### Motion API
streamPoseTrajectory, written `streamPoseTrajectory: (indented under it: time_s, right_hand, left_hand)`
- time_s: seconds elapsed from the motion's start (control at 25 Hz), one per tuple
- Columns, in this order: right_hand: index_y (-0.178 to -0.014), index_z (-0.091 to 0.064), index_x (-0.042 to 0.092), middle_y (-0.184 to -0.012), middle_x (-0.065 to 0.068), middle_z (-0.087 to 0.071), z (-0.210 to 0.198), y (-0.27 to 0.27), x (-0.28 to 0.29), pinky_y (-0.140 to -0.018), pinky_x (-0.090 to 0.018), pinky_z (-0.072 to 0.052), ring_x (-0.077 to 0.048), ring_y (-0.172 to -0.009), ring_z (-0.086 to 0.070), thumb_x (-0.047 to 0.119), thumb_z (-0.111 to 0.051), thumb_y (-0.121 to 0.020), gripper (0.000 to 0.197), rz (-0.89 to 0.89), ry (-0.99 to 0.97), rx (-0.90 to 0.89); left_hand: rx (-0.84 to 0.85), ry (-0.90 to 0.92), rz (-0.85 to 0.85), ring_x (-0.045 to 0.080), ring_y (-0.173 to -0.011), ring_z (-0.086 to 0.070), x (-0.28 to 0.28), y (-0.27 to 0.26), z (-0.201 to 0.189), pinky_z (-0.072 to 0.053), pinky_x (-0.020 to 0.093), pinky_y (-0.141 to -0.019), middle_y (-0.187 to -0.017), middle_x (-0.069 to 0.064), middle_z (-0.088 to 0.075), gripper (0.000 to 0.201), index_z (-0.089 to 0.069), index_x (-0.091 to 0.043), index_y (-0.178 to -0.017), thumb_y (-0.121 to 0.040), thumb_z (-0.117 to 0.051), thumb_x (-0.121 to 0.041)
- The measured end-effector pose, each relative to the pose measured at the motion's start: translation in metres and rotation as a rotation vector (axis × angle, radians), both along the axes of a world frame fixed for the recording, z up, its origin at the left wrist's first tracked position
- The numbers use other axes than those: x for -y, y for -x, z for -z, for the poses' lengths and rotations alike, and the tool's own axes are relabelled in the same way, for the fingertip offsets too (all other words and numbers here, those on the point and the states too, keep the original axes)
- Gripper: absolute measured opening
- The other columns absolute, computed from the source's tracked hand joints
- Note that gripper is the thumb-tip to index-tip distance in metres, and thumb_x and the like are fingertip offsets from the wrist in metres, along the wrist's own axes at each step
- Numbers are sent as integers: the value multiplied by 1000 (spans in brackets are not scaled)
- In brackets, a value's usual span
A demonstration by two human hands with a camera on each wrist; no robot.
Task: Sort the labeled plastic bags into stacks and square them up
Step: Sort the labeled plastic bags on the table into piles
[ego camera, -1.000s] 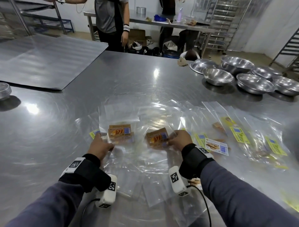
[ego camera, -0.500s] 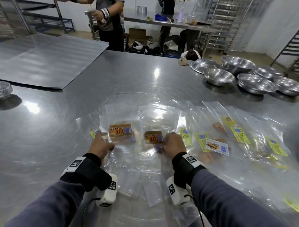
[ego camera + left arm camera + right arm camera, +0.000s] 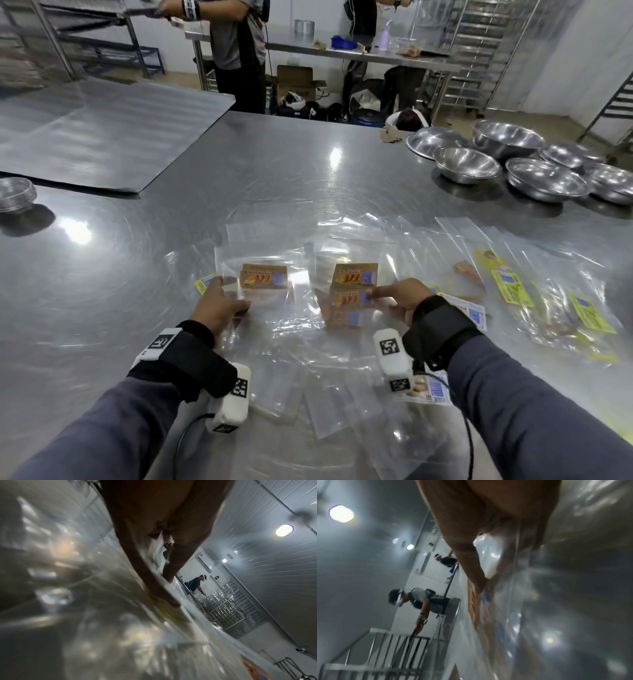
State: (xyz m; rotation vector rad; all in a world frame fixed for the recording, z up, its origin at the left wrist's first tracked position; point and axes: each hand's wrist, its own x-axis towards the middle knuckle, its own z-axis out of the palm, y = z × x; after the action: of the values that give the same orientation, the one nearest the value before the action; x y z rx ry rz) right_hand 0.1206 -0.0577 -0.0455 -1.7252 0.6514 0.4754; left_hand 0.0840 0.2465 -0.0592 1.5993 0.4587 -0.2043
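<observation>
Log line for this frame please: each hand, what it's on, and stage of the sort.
left hand: holds orange-label bag | right hand: pinches second orange-label bag | yellow-label bags: loose at right | stage: sorting, not squared

I see steel mixing bowls [image 3: 486,161] clustered upper right, stacked foil tins [image 3: 15,193] at the left edge, a cardboard box [image 3: 296,82] and a standing person [image 3: 236,51] top centre.

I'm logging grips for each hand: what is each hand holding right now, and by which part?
The left hand pinches a clear bag with an orange label at its left edge. The right hand grips another orange-labelled bag at its right edge.
</observation>
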Motion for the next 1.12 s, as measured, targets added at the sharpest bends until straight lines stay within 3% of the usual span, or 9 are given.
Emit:
streamPoseTrajectory:
  time_s: [0.12,0.24,0.44,0.6,0.76,0.88,1.0,1.04,1.12]
  right_hand:
    - [-83,-66,4,-82,-15,-71,-11,-3,6,-70,-36,-53,-25,-69,-63,4,-75,-74,12,-73,-36,17]
    - [-83,-58,14,-92,-15,-60,-31,-13,22,-71,-41,-52,-26,-79,-57,0,-59,-87,15,-227,195,188]
    - [-108,-52,16,-78,-12,-55,-76,-33,42,-40,-28,-48,-22,-52,-51,-2,-50,-88,26,-300,418,251]
    - [-113,-47,19,-79,-4,-58,-124,-43,31,-47,-29,-50,-20,-60,-58,-7,-43,-89,35,-251,406,442]
    - [-117,-46,18,-102,-10,-62,-157,-36,7,-66,-39,-59,-23,-82,-66,-9,-43,-90,38,-96,-19,793]
    - [-102,-46,19,-87,-10,-59,-110,-22,-17,-48,-28,-55,-10,-54,-65,-10,-52,-87,33,10,-267,690]
    - [-114,-46,-5,-64,-11,-51,-29,-3,-38,-36,-19,-41,-11,-37,-50,-4,-64,-61,56,-81,-168,293]
    - [-119,-45,-12,-64,-10,-53,-6,-1,-40,-39,-18,-39,-13,-43,-49,1,-62,-51,71,-151,-79,243]
    - [-119,-46,-11,-80,-10,-56,10,3,-44,-53,-22,-43,-16,-62,-52,9,-69,-45,80,-251,7,224]
  left_hand:
    - [21,34,16,24,-73,-52,5,-2,-9,-43,34,-62,-96,17,-56,49,-38,-12,-125,-86,-52,13]
    - [22,35,58,22,-69,-51,11,-2,-13,-45,33,-61,-94,14,-55,50,-38,-16,-124,-85,-51,14]
    - [-6,12,165,17,-52,-41,26,-3,-11,-37,26,-50,-75,13,-51,58,-38,-16,-125,-81,-50,20]
    - [-58,63,211,20,-54,-47,36,-1,-15,-43,23,-44,-78,16,-52,61,-35,-13,-129,-81,-51,21]
    - [-72,92,228,18,-52,-44,35,-2,-14,-38,22,-45,-72,13,-53,64,-35,-9,-132,-77,-56,16]
    - [-65,174,162,14,-63,-61,40,-3,-10,-48,22,-53,-88,7,-62,57,-40,-10,-136,-83,-61,-9]
    - [-89,302,73,12,-123,-50,41,-1,-12,-42,39,-103,-137,-9,-48,66,-40,-32,-140,-83,-48,-64]
    - [-90,324,91,13,-128,-44,41,-2,-13,-37,43,-107,-142,-13,-42,68,-41,-35,-139,-80,-44,-67]
    - [-29,300,159,10,-115,-47,42,1,-13,-45,33,-93,-136,-10,-41,54,-39,-22,-140,-91,-52,-41]
